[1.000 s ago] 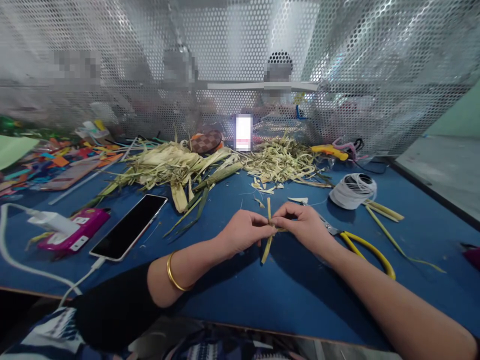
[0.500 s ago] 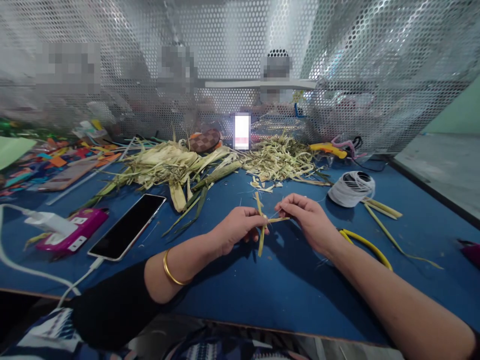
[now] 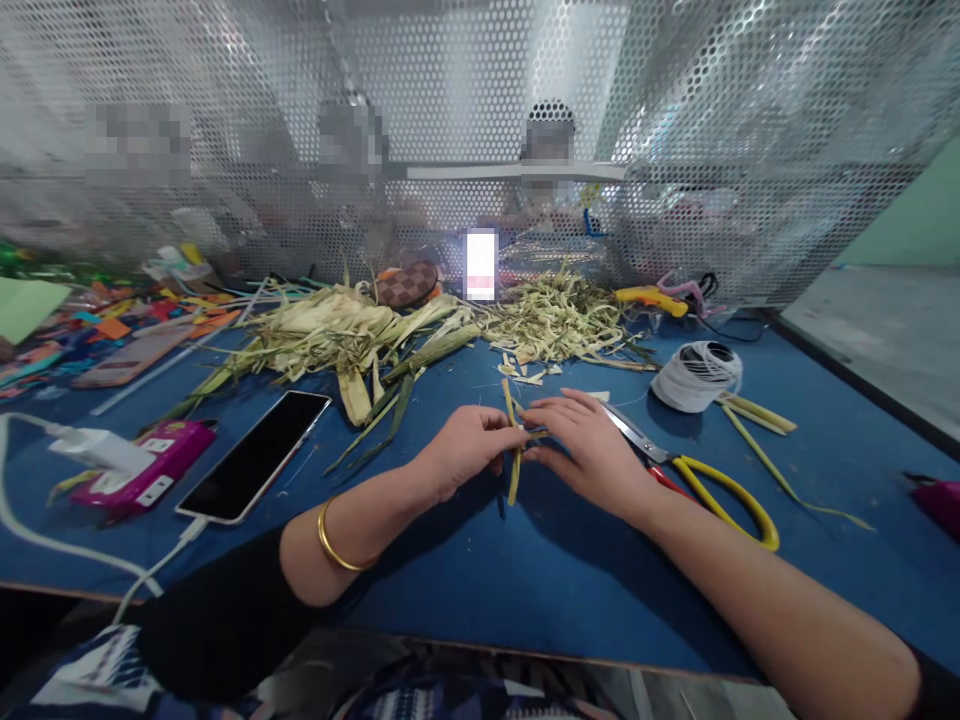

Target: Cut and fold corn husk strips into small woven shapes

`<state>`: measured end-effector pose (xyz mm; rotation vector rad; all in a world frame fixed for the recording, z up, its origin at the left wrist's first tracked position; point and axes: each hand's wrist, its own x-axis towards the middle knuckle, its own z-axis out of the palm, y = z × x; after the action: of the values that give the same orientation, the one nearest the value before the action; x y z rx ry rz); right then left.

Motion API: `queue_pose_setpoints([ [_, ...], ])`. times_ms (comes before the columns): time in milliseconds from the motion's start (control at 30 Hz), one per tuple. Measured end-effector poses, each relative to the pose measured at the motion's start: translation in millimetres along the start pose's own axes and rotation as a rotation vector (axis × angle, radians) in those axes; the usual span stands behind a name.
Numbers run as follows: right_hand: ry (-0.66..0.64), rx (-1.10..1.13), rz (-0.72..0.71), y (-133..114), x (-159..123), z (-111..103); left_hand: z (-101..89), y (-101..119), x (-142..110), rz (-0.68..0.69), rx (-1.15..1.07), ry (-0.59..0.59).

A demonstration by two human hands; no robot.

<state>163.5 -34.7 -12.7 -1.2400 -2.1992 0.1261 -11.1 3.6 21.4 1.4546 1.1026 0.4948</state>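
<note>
A narrow, pale yellow-green strip of dried plant husk [image 3: 514, 480] is held just above the blue table [image 3: 450, 590], in the middle near part of the scene, pointing from near to far. A shorter, similar crosspiece [image 3: 538, 435] juts to the right from it. The left hand [image 3: 474, 445] is closed in a pinch, thumb against fingers, on the place where they cross. The right hand [image 3: 585, 450] is partly open, fingers loosely extended, tips at the crosspiece; whether they grip it I cannot tell.

The strip should be very light, fairly stiff lengthwise yet likely to split or crease if bent sharply. The crossing looks the best hold, pinched flat; the free ends probably flex. Right of the hands lie yellow-handled metal scissors [image 3: 761, 510] and, farther off, a white string spool [image 3: 686, 380].
</note>
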Motion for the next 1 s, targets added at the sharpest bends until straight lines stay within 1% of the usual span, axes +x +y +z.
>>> queue_pose_setpoints([
  [100, -0.041, 0.040, 0.009, 4.1, -0.8, 4.7, -2.1, 0.8, -0.8, -0.008, 0.030, -0.024],
  [167, -0.041, 0.051, 0.014, 5.0, 0.1, 3.1, -5.5, 1.0, -0.4, -0.013, 0.030, -0.051],
  [233, -0.049, 0.089, 0.033, 4.3, 1.8, -1.0, -9.9, 0.9, 0.9, -0.020, 0.017, -0.108],
  [300, -0.064, 0.164, 0.076, 3.5, 3.1, -4.8, -13.7, 0.5, 2.4, -0.033, -0.006, -0.172],
  [367, -0.088, 0.244, 0.140, 3.4, 3.3, -6.4, -15.6, -0.4, 3.6, -0.036, -0.033, -0.200],
  [467, -0.143, 0.298, 0.240, 4.9, 1.8, -4.0, -13.9, -2.2, 3.6, -0.001, -0.055, -0.178],
  [533, -0.173, 0.300, 0.273, 6.6, 1.5, -1.4, -10.8, -3.1, 2.6, 0.035, -0.039, -0.133],
  [633, -0.159, 0.273, 0.309, 10.3, 4.4, -4.0, -7.1, -3.9, 2.0, 0.062, -0.028, -0.061],
  [667, -0.125, 0.257, 0.327, 11.8, 5.6, -8.3, -6.9, -4.1, 2.4, 0.066, -0.036, -0.043],
  [733, -0.003, 0.216, 0.367, 14.9, 5.1, -22.8, -7.9, -5.0, 4.3, 0.075, -0.061, -0.012],
  [800, 0.138, 0.138, 0.410, 17.0, -3.7, -43.1, -10.3, -6.5, 7.3, 0.078, -0.084, 0.024],
  [833, 0.151, 0.071, 0.435, 17.4, -12.3, -53.6, -11.6, -7.3, 8.9, 0.072, -0.101, 0.031],
  [900, 0.068, -0.143, 0.483, 16.5, -37.2, -70.9, -13.6, -8.9, 12.1, 0.065, -0.138, 0.061],
  [933, 0.005, -0.251, 0.517, 15.3, -51.7, -76.3, -14.1, -9.6, 13.5, 0.064, -0.157, 0.073],
  [1000, -0.147, -0.432, 0.624, 12.0, -79.0, -80.0, -13.5, -10.4, 16.0, 0.060, -0.189, 0.091],
])
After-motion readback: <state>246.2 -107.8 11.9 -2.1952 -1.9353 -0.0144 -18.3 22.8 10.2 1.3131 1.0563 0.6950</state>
